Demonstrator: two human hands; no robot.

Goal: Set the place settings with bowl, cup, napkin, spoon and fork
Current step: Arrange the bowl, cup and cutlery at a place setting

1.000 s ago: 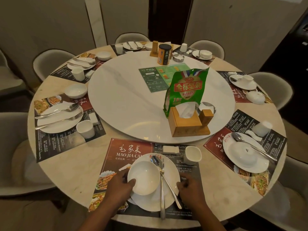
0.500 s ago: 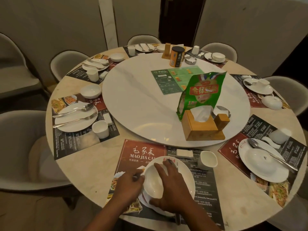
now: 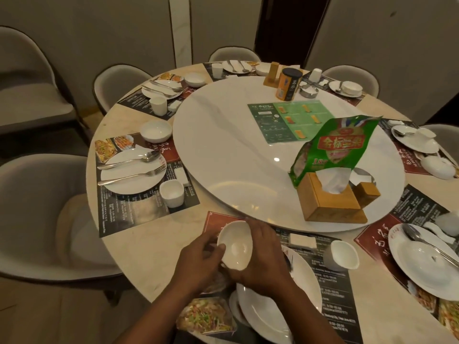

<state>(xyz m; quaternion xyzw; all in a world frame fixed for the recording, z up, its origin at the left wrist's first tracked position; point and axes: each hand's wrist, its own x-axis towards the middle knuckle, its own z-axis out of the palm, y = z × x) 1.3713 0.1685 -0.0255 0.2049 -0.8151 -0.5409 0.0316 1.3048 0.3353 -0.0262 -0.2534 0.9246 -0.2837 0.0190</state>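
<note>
Left of the turntable [image 3: 236,170]: a finished setting as a guide, with flat white plate [image 3: 119,184], spoon [image 3: 129,160] and fork [image 3: 131,176] laid across it, squat cup [image 3: 171,193] and small bowl [image 3: 156,131] close to the turntable's rim.

Just off the turntable's near edge: left hand [image 3: 198,259] curled around the lifted bowl [image 3: 234,247], thumb on the near lip, other fingers tucked below out of sight. Tilted, mouth facing up and toward the camera, clear of the red placemat [image 3: 214,219] beneath. Right hand [image 3: 263,254] wrapped over the far and right wall, fingers partly closed, palm pressed against the outside. Nothing else held in either hand, as far as visible.

Looks like glazed white ceramic: smooth, glossy, round, thin at the lip. Probably light enough for one hand, yet stiff, slippery and liable to chip if knocked against the near plate [image 3: 273,314]. Best taken by the outer wall or underneath the foot, not pinched by the lip alone; best set down level and gently.

Further right along the turntable's near edge: folded white napkin [image 3: 303,240], soft and flat, then a matching white cup [image 3: 344,254]. This setting's spoon and fork hidden from view. On the turntable itself, a blocky wooden tissue box [image 3: 330,204].
</note>
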